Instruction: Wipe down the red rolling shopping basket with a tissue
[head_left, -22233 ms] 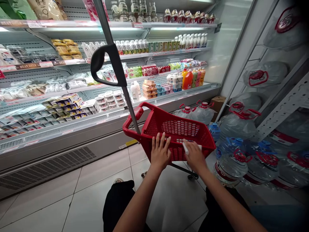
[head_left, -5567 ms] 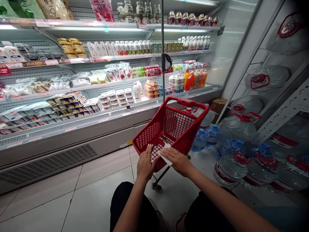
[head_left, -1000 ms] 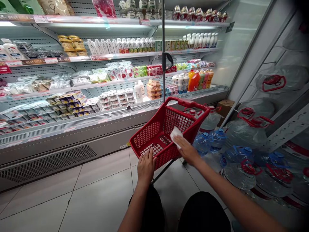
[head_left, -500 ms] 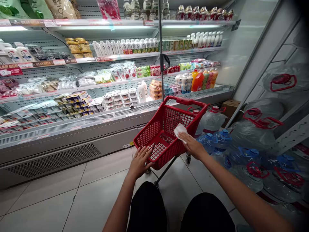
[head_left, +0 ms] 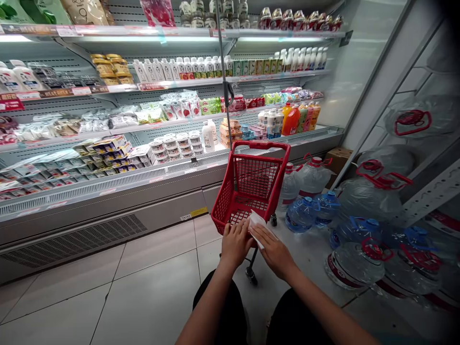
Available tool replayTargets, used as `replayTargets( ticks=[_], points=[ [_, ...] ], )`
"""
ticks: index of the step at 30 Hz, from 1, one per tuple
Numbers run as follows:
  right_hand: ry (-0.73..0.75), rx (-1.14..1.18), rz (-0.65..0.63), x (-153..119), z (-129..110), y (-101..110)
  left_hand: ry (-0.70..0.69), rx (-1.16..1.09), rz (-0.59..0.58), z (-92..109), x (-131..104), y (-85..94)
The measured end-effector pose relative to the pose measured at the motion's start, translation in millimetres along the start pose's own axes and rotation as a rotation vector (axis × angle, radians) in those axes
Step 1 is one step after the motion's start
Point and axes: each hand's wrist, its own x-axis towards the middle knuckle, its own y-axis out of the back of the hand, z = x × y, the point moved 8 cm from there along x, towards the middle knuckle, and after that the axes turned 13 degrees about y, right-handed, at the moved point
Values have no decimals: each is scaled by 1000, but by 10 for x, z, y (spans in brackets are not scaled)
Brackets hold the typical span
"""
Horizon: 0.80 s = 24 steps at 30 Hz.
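A small red plastic shopping cart with mesh walls stands in front of me, its tall handle at the far side. My left hand is closed over the near rim of the basket, fingertips just inside the edge. Beside it, my right hand presses a white wipe against the near right corner of that rim. The wipe is partly under the fingers. Nothing shows inside the basket.
An open refrigerated display with bottles, tubs and packets runs along the left and back. Large water bottles crowd the right, near a metal rack. Grey tiles cover the floor.
My right hand has brought the wipe from the cart's right side rim to the near edge, close to my left hand. The cart has turned, its handle swinging left.
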Motion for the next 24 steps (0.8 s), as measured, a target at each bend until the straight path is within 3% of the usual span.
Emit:
replayTargets(
  ticks=[2,6,9,13,19,22,24],
  points=[
    [-19,-38,-14,-144,99,121,-69,-7,-31,-43,32,27],
    [-145,-126,-6,-359,550,374,-112,58,-32,-274,155,123],
    [-262,-170,43,-489,729,455,-153,56,-32,-204,152,75],
    [-295,-185,110,-531,489,329,-77,11,22,28,52,-50],
    [-152,-119,120,-113,-122,-78,-85,-30,-17,299,-44,-162],
    [-114,-129,87,-54,-132,-76,-128,-17,-35,308,-25,-110],
    [-101,-158,36,-167,0,18,-169,-12,-40,259,9,-37]
  ],
)
